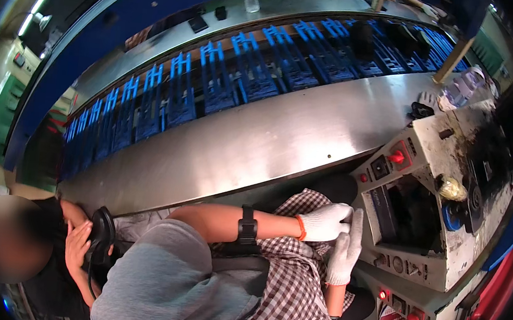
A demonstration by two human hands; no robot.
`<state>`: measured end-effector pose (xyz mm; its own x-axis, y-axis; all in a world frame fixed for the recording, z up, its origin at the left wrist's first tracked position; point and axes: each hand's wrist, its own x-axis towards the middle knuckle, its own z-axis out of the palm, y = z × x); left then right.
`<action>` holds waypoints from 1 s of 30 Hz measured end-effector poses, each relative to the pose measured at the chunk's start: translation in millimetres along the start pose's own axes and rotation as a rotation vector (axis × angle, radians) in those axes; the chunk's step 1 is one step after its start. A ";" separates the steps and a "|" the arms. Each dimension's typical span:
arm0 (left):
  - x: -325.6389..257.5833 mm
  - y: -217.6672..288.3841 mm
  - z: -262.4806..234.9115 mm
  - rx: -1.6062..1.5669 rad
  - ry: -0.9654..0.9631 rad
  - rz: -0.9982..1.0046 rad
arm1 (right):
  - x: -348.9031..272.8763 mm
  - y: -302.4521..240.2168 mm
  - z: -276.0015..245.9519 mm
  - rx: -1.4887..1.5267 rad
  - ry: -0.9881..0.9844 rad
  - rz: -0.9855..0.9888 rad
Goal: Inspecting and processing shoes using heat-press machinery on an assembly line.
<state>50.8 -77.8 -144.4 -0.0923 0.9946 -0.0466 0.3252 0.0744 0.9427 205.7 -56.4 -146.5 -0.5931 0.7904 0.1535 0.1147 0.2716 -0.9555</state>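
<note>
My left hand (323, 222), in a white knitted glove with an orange cuff, reaches across to meet my right hand (341, 259), gloved the same way. The two touch in front of the checked apron (295, 275), beside a worn cream machine box. Fingers of my left hand are curled in against the right glove; whatever lies between them is hidden. At least one right finger is stretched out straight, and no object shows in that hand. A black strap with a buckle (248, 226) circles my left forearm.
A metal worktop (233, 145) fronts a row of blue-lit forked fixtures (215, 76). On the right, the machine box (431, 140) carries a red switch (397, 156). At left, another person's hand (77, 243) is at a black curved device (102, 234). A clear plastic jug (464, 86) stands far right.
</note>
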 end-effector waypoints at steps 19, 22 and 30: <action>3.5 -0.3 3.0 -0.098 0.088 0.108 | 6.5 -3.7 0.4 0.020 0.141 0.053; 5.4 4.1 4.1 -0.002 0.110 0.192 | 3.3 -4.4 -7.0 0.075 0.195 0.139; 14.6 22.7 -7.0 -0.148 -0.200 -0.113 | -6.0 -0.8 -18.4 0.310 0.111 0.291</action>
<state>50.2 -62.1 -121.3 0.0726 0.9761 -0.2050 0.1808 0.1892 0.9651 223.8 -51.2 -142.0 -0.4799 0.8687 -0.1228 0.0095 -0.1348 -0.9908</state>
